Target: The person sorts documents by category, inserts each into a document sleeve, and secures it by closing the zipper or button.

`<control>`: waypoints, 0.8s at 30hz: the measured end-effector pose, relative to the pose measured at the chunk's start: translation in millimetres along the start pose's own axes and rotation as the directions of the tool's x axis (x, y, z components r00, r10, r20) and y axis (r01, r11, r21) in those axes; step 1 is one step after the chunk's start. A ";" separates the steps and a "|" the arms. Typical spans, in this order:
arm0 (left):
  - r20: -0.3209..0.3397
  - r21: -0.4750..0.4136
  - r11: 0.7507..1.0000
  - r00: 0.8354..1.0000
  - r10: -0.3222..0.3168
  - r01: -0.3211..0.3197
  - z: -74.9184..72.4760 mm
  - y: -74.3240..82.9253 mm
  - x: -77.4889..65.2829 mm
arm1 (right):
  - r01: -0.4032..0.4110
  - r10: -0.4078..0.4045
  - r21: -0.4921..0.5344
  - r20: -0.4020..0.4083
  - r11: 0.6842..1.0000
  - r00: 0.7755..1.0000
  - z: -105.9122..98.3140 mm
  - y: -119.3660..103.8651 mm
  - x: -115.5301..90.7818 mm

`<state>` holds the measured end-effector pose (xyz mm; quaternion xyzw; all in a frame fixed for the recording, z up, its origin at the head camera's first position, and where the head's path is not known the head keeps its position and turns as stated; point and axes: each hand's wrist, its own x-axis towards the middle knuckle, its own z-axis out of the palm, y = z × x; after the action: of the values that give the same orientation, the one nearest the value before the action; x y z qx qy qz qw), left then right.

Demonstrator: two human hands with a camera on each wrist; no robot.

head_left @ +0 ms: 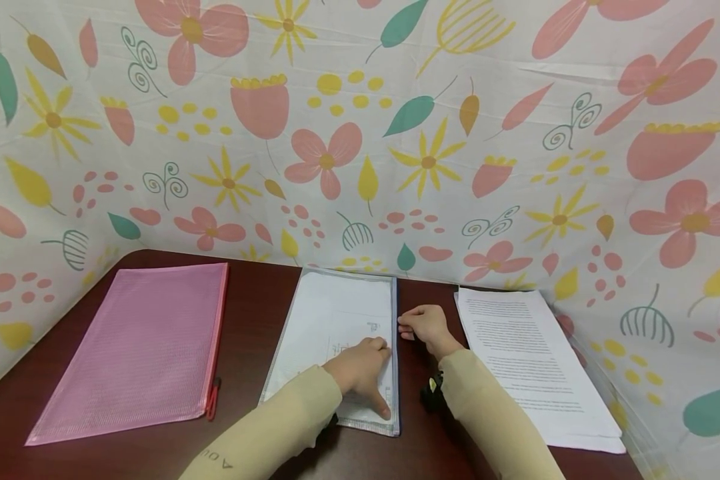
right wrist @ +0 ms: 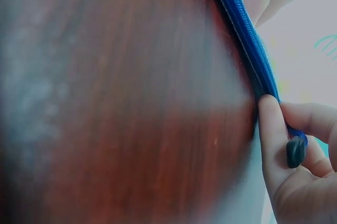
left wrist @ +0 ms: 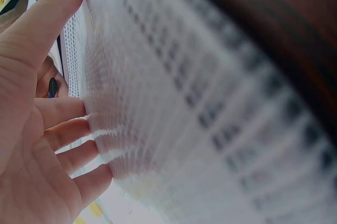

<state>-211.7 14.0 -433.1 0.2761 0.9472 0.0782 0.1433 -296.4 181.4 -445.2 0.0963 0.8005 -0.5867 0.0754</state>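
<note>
Both sleeves come in from the near edge of the dark wooden table (head_left: 258,293), and my hands meet over the white mesh zip pouch (head_left: 330,320) lying in the middle of it. My left hand (head_left: 360,370) rests flat on the pouch near its right edge, fingers fairly straight and spread, one fingertip pressing close to the near right corner; the left wrist view shows those fingers (left wrist: 68,129) laid against the mesh, holding nothing. My right hand (head_left: 423,327) sits just off the pouch's right edge, about halfway along it, with its fingers curled. In the right wrist view the thumb and forefinger (right wrist: 268,129) pinch at the blue zipper (right wrist: 247,29), with the dark pull tab (right wrist: 296,151) held against the fingers.

What matters is how the pouch lies: its long axis runs from near to far, and the zipper follows the right long edge, so the zip line runs straight away from me and back towards me, not across. The right hand is the one on the zip; the left lies on the pouch's face, just left of the zip line and nearer to me.

Left of all this, well apart, lies a pink mesh pouch (head_left: 138,347) with a red zipper on its right side. To the right, near my right forearm, sits a stack of printed paper (head_left: 528,353). A flowered cloth (head_left: 360,133) hangs behind and around the table.
</note>
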 end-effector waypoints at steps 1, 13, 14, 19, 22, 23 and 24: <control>0.002 -0.001 1.000 1.000 -0.002 0.002 -0.2 0.2 -0.2 | -0.001 0.001 0.001 0.000 1.000 1.000 0.0 -0.5 0.3; 0.001 -0.003 1.000 1.000 -0.010 0.010 -2.4 1.6 -2.2 | 0.011 -0.010 0.021 -0.012 1.000 1.000 0.0 -3.8 6.4; 0.002 0.002 1.000 1.000 -0.007 0.007 -2.9 1.9 -2.5 | 0.010 -0.010 0.022 -0.017 1.000 1.000 0.3 -4.0 7.2; -0.001 0.022 1.000 1.000 0.007 -0.007 -1.3 4.9 -0.5 | 0.020 -0.019 0.008 -0.044 1.000 0.999 -1.1 -3.3 10.9; -0.005 0.034 0.999 1.000 0.012 -0.012 1.3 6.9 1.0 | 0.035 -0.036 -0.008 -0.067 0.999 0.997 -2.8 -2.6 13.4; -0.006 0.038 0.999 1.000 0.015 -0.015 2.3 7.6 1.5 | 0.038 -0.038 -0.011 -0.077 0.999 0.996 -3.1 -2.9 13.9; -0.006 0.042 0.999 1.000 0.019 -0.019 3.1 8.3 2.0 | 0.043 -0.044 -0.016 -0.084 0.999 0.995 -3.5 -3.1 14.5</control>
<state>-208.2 22.2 -434.6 0.2876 0.9464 0.0608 0.1336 -311.2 184.8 -444.6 0.1031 0.8092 -0.5777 0.0293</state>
